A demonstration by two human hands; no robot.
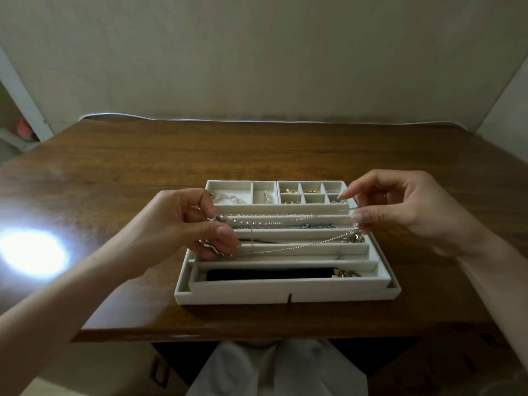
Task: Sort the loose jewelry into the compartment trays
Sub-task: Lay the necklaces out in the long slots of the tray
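Observation:
A white compartment tray lies on the wooden table, with long slots in front and small square cells at the back. Between my hands a pearl-and-chain necklace is stretched across the long slots. My left hand pinches its left end, and my right hand pinches the right end near the tray's right edge. A thin silver chain slants across the middle slots. Gold rings sit in the back cells. A black band fills the front slot.
The wooden table runs back to a plain wall. A bright glare spot lies on the table at the left. White cloth on my lap shows below the table's front edge.

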